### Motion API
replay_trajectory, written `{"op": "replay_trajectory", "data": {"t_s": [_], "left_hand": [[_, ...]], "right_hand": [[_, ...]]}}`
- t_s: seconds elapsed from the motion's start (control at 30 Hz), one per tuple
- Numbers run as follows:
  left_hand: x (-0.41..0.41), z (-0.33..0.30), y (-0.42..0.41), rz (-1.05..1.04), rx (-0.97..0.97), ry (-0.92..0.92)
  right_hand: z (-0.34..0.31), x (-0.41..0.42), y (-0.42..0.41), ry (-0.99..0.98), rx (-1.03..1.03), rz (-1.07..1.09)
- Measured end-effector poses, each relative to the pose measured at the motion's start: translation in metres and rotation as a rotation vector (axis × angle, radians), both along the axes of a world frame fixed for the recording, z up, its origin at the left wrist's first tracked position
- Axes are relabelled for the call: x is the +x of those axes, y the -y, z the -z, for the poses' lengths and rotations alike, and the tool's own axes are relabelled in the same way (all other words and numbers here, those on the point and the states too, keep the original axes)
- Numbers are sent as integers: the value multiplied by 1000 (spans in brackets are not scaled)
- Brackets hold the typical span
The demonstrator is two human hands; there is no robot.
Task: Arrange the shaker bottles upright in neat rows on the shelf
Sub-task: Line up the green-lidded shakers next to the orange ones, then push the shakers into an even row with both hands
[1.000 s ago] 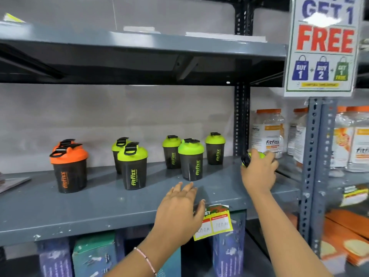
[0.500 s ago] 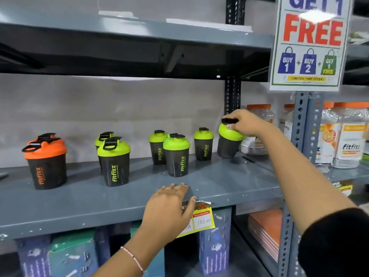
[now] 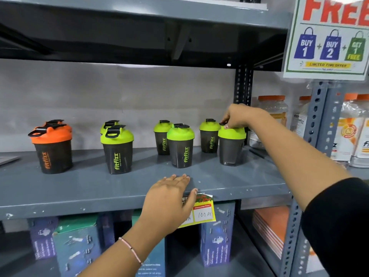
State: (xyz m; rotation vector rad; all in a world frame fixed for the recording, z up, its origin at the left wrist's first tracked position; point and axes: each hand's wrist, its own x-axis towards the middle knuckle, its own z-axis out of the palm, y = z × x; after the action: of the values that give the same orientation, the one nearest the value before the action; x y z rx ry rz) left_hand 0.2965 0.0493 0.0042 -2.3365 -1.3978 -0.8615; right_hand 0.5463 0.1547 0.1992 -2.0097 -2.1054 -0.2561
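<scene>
Several dark shaker bottles stand upright on the grey shelf (image 3: 79,188). One at the left has an orange lid (image 3: 52,146). The others have green lids: a pair left of centre (image 3: 117,149), a pair in the middle (image 3: 180,145), one at the back right (image 3: 209,135). The rightmost green-lidded shaker (image 3: 231,146) stands upright in the front row, and my right hand (image 3: 237,116) pinches the black cap on top of its lid. My left hand (image 3: 169,198) rests flat on the shelf's front edge, fingers spread, holding nothing.
A dark upright post (image 3: 243,86) bounds the shelf at the back right, a grey one (image 3: 317,124) stands nearer. White supplement jars (image 3: 272,108) fill the neighbouring bay. A promo sign (image 3: 327,37) hangs upper right. A yellow price tag (image 3: 203,212) hangs from the shelf edge. Boxes (image 3: 77,242) sit on the shelf below.
My right hand lifted a green-lidded shaker lying at the shelf's right end, turned it upright and set it down in the front row. My left hand stayed on the shelf edge.
</scene>
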Motion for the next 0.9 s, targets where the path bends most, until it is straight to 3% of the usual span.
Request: {"op": "replay_trajectory", "data": {"t_s": [0.17,0.47,0.67,0.8,0.9], "left_hand": [[2,0,0,-1,10,10],[-1,-9,0,51,-104,99],[-11,-42,-19,-16,-234,541],[-12,-51,-47,-76,-300,838],[-1,-56,-64,-25,-462,962]], "right_hand": [[7,-6,0,30,64,189],[23,-3,-4,-239,225,313],[36,-4,17,-392,281,333],[80,-4,43,-798,532,245],[120,-7,49,-965,427,230]]}}
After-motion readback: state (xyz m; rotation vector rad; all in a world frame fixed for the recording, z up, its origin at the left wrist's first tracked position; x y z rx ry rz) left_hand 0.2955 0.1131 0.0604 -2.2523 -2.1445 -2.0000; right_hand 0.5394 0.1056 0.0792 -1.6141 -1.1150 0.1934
